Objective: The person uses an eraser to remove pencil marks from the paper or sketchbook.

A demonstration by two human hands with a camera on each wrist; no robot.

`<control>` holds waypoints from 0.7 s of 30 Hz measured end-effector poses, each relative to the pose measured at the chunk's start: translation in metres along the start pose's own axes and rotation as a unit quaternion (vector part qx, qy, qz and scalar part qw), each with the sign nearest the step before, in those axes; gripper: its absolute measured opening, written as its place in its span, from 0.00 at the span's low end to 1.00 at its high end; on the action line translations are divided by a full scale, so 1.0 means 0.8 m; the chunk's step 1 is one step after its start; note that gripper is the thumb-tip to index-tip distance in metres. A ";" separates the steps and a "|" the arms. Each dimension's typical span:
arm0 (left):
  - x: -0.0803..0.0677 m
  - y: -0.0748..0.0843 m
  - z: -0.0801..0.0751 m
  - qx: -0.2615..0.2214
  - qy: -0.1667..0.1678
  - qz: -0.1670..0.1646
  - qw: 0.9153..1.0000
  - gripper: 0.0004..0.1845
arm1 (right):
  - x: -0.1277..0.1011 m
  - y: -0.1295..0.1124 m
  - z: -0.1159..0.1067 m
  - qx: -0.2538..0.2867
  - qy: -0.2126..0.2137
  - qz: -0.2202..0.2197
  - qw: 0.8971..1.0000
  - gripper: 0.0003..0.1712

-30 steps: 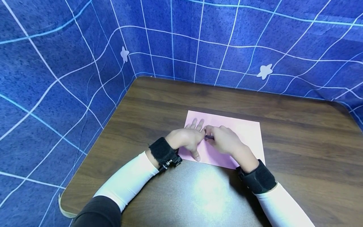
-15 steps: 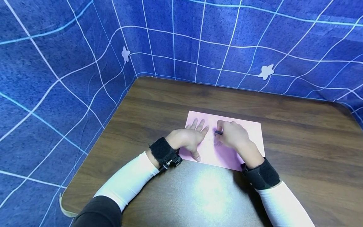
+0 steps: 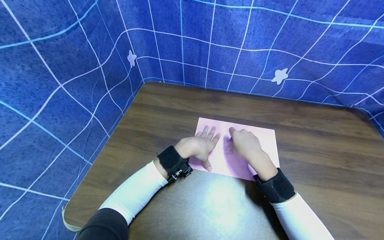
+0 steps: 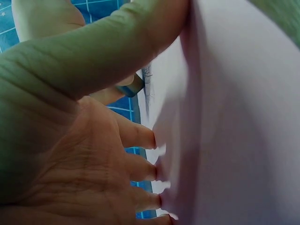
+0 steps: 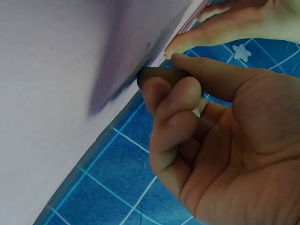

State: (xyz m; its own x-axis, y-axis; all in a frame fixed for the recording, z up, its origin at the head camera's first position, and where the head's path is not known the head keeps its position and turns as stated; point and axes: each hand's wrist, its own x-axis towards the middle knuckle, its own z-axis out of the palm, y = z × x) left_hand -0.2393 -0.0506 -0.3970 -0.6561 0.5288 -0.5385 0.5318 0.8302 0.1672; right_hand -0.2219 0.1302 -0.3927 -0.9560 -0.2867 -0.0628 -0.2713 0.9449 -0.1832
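Pressing flat with straight fingers, the left hand (image 3: 199,147) pins the pink paper (image 3: 264,140) mid-counter (image 3: 315,160); only the right wrist view shows the right hand (image 3: 244,143) pinching a dark crayon (image 5: 159,75) against it.

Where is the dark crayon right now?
Pinched in the right hand, the dark crayon has its tip against the pink paper, just right of the left hand.

Bright overhead light leaves a white glare patch on the surface (image 3: 222,203) just below both hands; the head view bows at its edges, and both wrist views blur.
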 end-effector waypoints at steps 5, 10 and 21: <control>0.000 0.000 -0.001 0.008 0.001 0.000 1.000 0.74 | -0.002 -0.008 0.006 -0.001 0.018 -0.046 0.999 0.02; -0.001 0.001 -0.001 0.007 -0.001 -0.003 1.000 0.74 | -0.006 -0.019 0.010 0.001 0.027 -0.080 0.996 0.08; -0.001 0.000 -0.002 -0.005 -0.004 -0.001 1.000 0.69 | -0.009 -0.022 0.008 0.077 -0.003 -0.169 0.983 0.06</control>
State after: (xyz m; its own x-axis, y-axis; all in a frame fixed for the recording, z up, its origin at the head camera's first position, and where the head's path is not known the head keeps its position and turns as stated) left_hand -0.2391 -0.0507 -0.3953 -0.6529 0.5262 -0.5448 0.5252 0.8328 0.1750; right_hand -0.2096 0.1144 -0.3953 -0.8129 -0.5820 0.0207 -0.5531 0.7604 -0.3404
